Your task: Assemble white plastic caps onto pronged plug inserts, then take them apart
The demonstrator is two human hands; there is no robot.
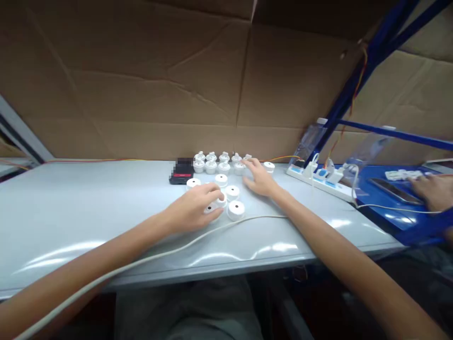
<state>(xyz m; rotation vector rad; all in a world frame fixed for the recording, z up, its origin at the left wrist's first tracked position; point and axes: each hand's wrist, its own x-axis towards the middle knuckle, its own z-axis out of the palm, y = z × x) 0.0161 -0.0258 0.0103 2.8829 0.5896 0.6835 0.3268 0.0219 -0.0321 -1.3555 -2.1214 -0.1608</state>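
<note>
Several round white pieces with dark centre holes, one of them a white piece (236, 210) near the front, lie on the pale table (106, 189). My left hand (194, 205) reaches over this group, its thumb and fingers spread around a white piece (209, 208); whether it grips it is unclear. Behind stand two rows of white pieces, the rear ones with small raised tops, such as a white piece (224, 157). My right hand (257, 177) is at the right end of these rows, fingers apart, fingertips beside a white piece (239, 168).
A black device (182, 172) with a red stripe lies left of the rows. On the right are a power strip (323, 184) with plugs, a clear bottle (309, 141) and a blue frame (354, 85). Another person's hand (433, 189) rests beyond. A pale cable (191, 243) crosses the front.
</note>
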